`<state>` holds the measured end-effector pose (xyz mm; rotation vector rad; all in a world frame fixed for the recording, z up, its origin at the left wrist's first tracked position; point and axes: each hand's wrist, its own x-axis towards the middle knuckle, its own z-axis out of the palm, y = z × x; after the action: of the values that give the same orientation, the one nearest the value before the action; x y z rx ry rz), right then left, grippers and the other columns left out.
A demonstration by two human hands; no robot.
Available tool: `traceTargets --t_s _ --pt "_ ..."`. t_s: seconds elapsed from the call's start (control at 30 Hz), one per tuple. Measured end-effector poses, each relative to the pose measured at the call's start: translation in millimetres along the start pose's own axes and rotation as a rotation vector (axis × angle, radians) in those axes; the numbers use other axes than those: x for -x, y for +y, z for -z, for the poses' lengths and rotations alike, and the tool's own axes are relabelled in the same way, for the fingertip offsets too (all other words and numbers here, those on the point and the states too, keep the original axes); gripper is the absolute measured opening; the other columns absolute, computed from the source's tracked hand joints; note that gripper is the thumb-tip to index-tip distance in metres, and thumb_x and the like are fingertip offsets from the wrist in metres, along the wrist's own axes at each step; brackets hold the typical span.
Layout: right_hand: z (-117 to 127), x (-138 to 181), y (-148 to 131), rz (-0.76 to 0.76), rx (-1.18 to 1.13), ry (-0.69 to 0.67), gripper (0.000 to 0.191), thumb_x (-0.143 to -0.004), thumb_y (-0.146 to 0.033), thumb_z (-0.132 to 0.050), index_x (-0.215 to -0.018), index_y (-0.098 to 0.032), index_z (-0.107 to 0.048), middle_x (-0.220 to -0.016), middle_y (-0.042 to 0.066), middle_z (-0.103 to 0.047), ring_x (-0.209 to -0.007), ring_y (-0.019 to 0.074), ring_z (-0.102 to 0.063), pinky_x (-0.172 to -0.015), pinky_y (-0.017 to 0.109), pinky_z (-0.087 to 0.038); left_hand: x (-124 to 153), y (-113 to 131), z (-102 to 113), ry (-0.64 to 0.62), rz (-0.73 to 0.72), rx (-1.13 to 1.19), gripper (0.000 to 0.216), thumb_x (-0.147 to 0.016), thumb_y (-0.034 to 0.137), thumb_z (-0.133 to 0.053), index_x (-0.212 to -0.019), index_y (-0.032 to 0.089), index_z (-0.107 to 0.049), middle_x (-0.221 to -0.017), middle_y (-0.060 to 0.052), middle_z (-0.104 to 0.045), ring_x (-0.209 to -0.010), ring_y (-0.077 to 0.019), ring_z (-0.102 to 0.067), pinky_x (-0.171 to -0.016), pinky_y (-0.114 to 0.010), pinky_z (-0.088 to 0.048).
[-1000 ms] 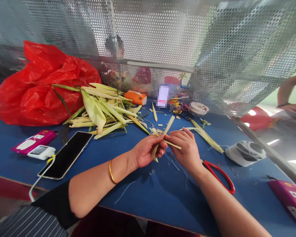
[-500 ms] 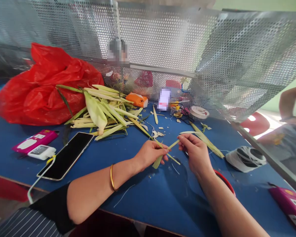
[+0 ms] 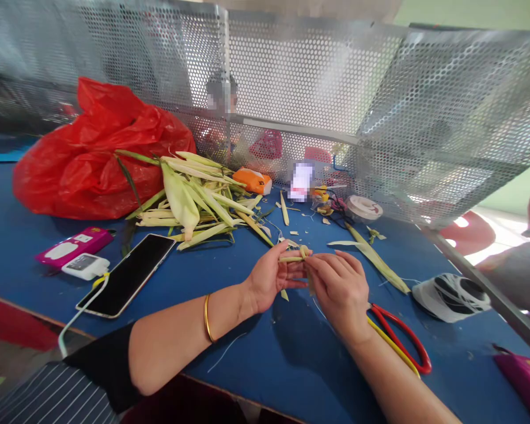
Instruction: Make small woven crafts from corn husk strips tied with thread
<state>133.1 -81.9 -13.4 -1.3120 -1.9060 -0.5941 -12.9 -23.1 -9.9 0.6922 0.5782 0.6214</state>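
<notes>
My left hand [image 3: 274, 277] is turned palm up with its fingers stretched out and slightly apart. A narrow pale-green corn husk strip [image 3: 292, 259] lies across those fingers, looped or folded near their tips. From the right, the fingertips of my right hand [image 3: 340, 285] are closed on the looped end of this strip, and the fingers partly hide it. Below my left fingers a small husk tip [image 3: 284, 295] sticks out. Beside my right wrist, scissors with red and yellow handles [image 3: 401, 335] lie on the blue table [image 3: 256, 365], their blades mostly hidden.
A heap of corn husks [image 3: 194, 206] lies against a red plastic bag [image 3: 101, 159]. Nearby are a black phone [image 3: 128, 274], a magenta box [image 3: 73, 247], an orange tissue pack [image 3: 252, 181], a tape roll [image 3: 364, 207] and a thread spool [image 3: 451, 297]. A perforated metal screen [image 3: 291, 70] stands behind.
My left hand has turned palm up and opened its fingers. My right hand has moved in against it, folding the strip. More of the scissors shows, and the view has shifted slightly.
</notes>
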Motion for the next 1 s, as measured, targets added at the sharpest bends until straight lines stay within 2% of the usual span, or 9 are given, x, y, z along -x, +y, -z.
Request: traceTargets --t_s 0.2,0.3,0.4,0.53,0.7,0.87,0.93,1.0 --pt "-0.3 -0.1 -1.1 0.1 0.118 -0.052 0.016 -0.091 -0.011 -0.056 -0.094 -0.02 -0.068 -0.086 0.002 -0.073 -0.084 0.0185 -0.065 -0.097 0.04 -0.038 -1.2 -2.9 -1.0 -0.01 0.008 -0.017 0.024 -0.09 0.02 -0.052 -0.104 0.012 -0.07 -0.093 -0.009 -0.072 -0.072 -0.0119 -0.065 -0.07 -0.024 -0.053" --pt "0.2 0.7 -1.3 0.179 0.142 -0.104 0.018 -0.09 -0.01 -0.054 -0.098 -0.019 -0.068 -0.089 0.003 -0.073 -0.089 0.0198 -0.063 -0.099 0.041 -0.036 -1.9 -4.6 -0.5 0.041 0.019 -0.001 0.023 -0.09 0.018 -0.053 -0.103 0.012 -0.071 -0.086 -0.007 -0.07 -0.068 -0.0112 -0.064 -0.069 -0.024 -0.054" --pt "0.9 0.8 -2.5 0.231 0.1 -0.16 0.014 -0.091 -0.015 -0.055 -0.098 -0.019 -0.067 -0.091 0.004 -0.072 -0.09 0.0203 -0.062 -0.103 0.043 -0.033 -1.8 -5.0 -0.1 0.117 0.005 0.011 0.023 -0.087 0.012 -0.054 -0.102 0.011 -0.071 -0.078 -0.004 -0.068 -0.06 -0.0087 -0.06 -0.06 -0.02 -0.05" --pt "-0.3 1.1 -5.3 0.241 0.066 -0.137 0.016 -0.092 -0.015 -0.053 -0.1 -0.019 -0.066 -0.089 0.004 -0.071 -0.086 0.0191 -0.06 -0.101 0.042 -0.034 0.4 -4.1 -2.2 0.161 -0.027 0.026 0.022 -0.084 0.01 -0.057 -0.1 0.012 -0.072 -0.08 -0.003 -0.068 -0.061 -0.0071 -0.059 -0.057 -0.017 -0.047" --pt "-5.3 1.2 -9.3 0.351 0.085 -0.168 0.023 -0.093 -0.01 -0.046 -0.104 -0.015 -0.066 -0.088 0.006 -0.071 -0.082 0.02 -0.059 -0.096 0.04 -0.036 1.4 -4.7 -6.7 0.19 0.055 0.085 0.019 -0.08 0.01 -0.057 -0.092 0.012 -0.072 -0.074 -0.001 -0.067 -0.058 -0.0062 -0.057 -0.053 -0.015 -0.042" --pt "-8.8 1.5 -13.1 0.323 0.125 -0.245 0.021 -0.092 -0.011 -0.046 -0.097 -0.017 -0.066 -0.089 0.007 -0.069 -0.081 0.0212 -0.058 -0.09 0.04 -0.038 -0.4 -8.6 -7.7 0.209 0.072 0.081 0.009 -0.076 0.012 -0.06 -0.074 0.012 -0.069 -0.065 0.0 -0.063 -0.054 -0.0067 -0.055 -0.05 -0.016 -0.04" --pt "-8.6 1.6 -13.1 0.285 0.075 -0.23 0.019 -0.093 -0.012 -0.047 -0.092 -0.018 -0.065 -0.087 0.006 -0.069 -0.081 0.0208 -0.059 -0.089 0.039 -0.038 -0.9 -9.2 -6.2 0.217 0.058 0.036 0.006 -0.073 0.013 -0.062 -0.072 0.013 -0.068 -0.064 0.001 -0.063 -0.054 -0.0069 -0.054 -0.05 -0.017 -0.04" --pt "-7.7 1.6 -11.8 0.181 -0.017 -0.186 0.017 -0.093 -0.013 -0.048 -0.092 -0.019 -0.064 -0.085 0.005 -0.069 -0.078 0.019 -0.06 -0.088 0.038 -0.039 -1.1 -8.3 -4.5 0.215 0.042 -0.022 0.005 -0.071 0.015 -0.064 -0.072 0.013 -0.068 -0.063 0.0 -0.063 -0.055 -0.0083 -0.056 -0.053 -0.018 -0.044"
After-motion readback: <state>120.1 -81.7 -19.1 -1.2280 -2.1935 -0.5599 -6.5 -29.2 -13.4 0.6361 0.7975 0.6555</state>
